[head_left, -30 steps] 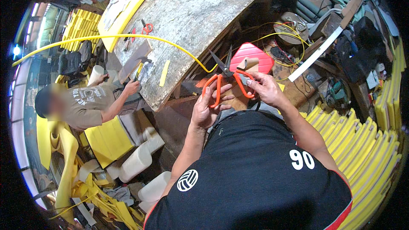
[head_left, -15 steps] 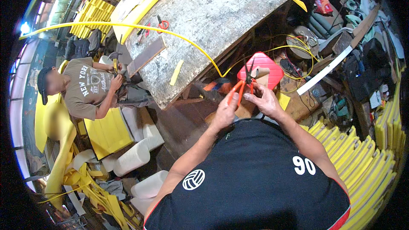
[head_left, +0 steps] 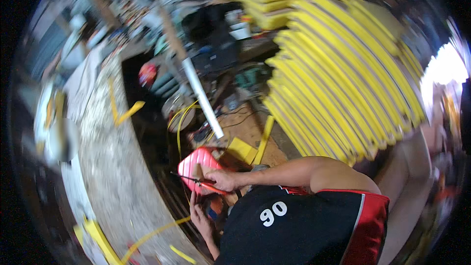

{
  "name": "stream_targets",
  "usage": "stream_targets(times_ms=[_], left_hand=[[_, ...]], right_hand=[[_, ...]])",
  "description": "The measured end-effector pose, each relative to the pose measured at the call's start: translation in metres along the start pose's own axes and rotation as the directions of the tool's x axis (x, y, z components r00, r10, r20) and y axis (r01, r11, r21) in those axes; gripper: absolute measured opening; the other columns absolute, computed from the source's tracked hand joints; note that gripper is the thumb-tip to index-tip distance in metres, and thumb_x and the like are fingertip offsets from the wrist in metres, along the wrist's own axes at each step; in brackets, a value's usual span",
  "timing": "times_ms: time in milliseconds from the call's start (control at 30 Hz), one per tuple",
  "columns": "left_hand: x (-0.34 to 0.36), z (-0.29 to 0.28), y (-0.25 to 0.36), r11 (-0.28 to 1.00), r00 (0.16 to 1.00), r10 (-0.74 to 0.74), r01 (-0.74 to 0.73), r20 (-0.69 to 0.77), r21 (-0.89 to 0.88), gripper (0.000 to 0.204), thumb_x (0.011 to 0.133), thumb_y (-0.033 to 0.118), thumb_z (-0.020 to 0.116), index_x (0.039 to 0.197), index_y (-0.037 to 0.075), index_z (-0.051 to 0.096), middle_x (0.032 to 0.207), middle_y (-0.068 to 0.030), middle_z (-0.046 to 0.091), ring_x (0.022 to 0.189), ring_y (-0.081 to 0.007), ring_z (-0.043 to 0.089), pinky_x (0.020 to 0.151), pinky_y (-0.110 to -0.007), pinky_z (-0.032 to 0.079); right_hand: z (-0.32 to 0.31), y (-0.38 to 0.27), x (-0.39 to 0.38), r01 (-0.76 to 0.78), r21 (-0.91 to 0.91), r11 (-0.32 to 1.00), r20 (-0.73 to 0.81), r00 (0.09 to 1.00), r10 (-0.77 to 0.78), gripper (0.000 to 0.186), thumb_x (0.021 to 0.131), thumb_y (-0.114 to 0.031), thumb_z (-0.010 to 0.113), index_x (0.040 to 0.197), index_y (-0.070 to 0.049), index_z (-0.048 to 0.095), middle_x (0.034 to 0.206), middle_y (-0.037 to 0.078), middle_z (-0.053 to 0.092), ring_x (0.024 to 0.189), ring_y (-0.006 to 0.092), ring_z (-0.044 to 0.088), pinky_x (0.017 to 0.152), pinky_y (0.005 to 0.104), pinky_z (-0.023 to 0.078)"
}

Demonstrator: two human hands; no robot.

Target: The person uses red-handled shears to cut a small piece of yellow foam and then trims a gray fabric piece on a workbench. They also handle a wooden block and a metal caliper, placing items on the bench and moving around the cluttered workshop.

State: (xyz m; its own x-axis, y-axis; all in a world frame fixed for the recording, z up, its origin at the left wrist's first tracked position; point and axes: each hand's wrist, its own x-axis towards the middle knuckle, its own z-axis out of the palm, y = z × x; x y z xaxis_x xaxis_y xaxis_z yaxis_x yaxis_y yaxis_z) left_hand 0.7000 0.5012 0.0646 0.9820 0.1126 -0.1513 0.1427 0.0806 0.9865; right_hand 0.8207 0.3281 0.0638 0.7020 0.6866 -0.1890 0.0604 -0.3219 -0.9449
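Observation:
My right hand (head_left: 223, 180) is closed around the orange-handled pliers (head_left: 208, 185), whose dark, narrow jaws point left. Beneath the pliers is a red padded seat piece (head_left: 197, 159) with stitched lines and a brown patch on it. My left hand (head_left: 202, 220) is off the handles, just below the jaws, with its fingers stretched out and apart. A long yellow cord (head_left: 159, 229) reaches from the table to the edge of my left hand. Whether the fingers touch it is hard to tell through the blur.
The worn grey worktable (head_left: 115, 167) curves along my left. A tall stack of yellow padded panels (head_left: 338, 78) rises on the right. Ahead lie a white strip (head_left: 202, 98), yellow scraps (head_left: 241, 150) and coiled yellow cord (head_left: 180, 122).
My view has swung to the right, bringing the yellow stack ahead and the co-worker out of sight. My left hand has let go of the pliers; the right one keeps them.

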Motion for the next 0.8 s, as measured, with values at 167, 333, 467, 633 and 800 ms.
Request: stream_targets(times_ms=[167, 333, 467, 633, 800], left_hand=[[0.007, -0.074, -0.105, 0.957, 0.996, 0.028, -0.049, 0.08, 0.286, 0.04, 0.102, 0.022, 0.045, 0.129, -0.007, 0.05, 0.127, -0.0172, 0.056, 0.115, -0.0254, 0.055, 0.1, -0.035, 0.042], [-0.036, -0.14, -0.157, 0.667, 0.942, 0.134, 0.144, -0.307, 0.731, 0.037, 0.098, 0.026, 0.051, 0.114, -0.006, 0.06, 0.116, -0.0206, 0.061, 0.102, -0.0237, 0.059, 0.09, -0.04, 0.046], [-0.046, -0.122, -0.18, 0.754, 0.995, 0.036, 0.036, -0.096, 0.656, 0.035, 0.098, 0.025, 0.052, 0.114, -0.005, 0.06, 0.115, -0.0197, 0.061, 0.102, -0.0233, 0.058, 0.09, -0.039, 0.046], [-0.056, -0.098, -0.193, 0.813, 0.991, -0.078, -0.003, 0.113, 0.582, 0.034, 0.097, 0.024, 0.053, 0.114, -0.005, 0.059, 0.115, -0.0186, 0.061, 0.102, -0.0229, 0.058, 0.091, -0.039, 0.046], [-0.063, -0.094, -0.2, 0.836, 0.973, -0.13, 0.004, 0.19, 0.549, 0.032, 0.096, 0.022, 0.054, 0.114, -0.004, 0.059, 0.114, -0.0175, 0.06, 0.101, -0.0224, 0.057, 0.091, -0.038, 0.045]], right_hand=[[0.021, 0.044, -0.066, 0.014, 0.132, 0.991, -0.323, 0.946, 0.03, 0.037, 0.093, -0.039, 0.059, 0.084, -0.004, 0.059, 0.068, 0.006, 0.061, 0.057, 0.0148, 0.058, 0.053, 0.03, 0.047], [0.065, 0.022, -0.133, -0.126, 0.408, 0.904, -0.452, 0.833, 0.319, 0.035, 0.097, -0.027, 0.041, 0.074, -0.004, 0.053, 0.06, 0.005, 0.056, 0.053, 0.0136, 0.059, 0.047, 0.0309, 0.046], [0.095, 0.026, -0.156, -0.161, 0.048, 0.986, -0.598, 0.785, 0.158, 0.042, 0.095, -0.039, 0.055, 0.07, -0.005, 0.052, 0.065, 0.008, 0.057, 0.054, 0.0152, 0.056, 0.05, 0.0313, 0.044], [0.106, 0.047, -0.141, -0.112, -0.186, 0.976, -0.666, 0.745, -0.041, 0.05, 0.09, -0.046, 0.062, 0.07, -0.001, 0.055, 0.067, 0.015, 0.058, 0.063, 0.0222, 0.058, 0.058, 0.0358, 0.045], [0.115, 0.037, -0.126, 0.0, -0.078, 0.997, -0.68, 0.732, -0.054, 0.043, 0.086, -0.041, 0.064, 0.079, 0.001, 0.06, 0.074, 0.025, 0.06, 0.067, 0.0384, 0.061, 0.06, 0.047, 0.044]])
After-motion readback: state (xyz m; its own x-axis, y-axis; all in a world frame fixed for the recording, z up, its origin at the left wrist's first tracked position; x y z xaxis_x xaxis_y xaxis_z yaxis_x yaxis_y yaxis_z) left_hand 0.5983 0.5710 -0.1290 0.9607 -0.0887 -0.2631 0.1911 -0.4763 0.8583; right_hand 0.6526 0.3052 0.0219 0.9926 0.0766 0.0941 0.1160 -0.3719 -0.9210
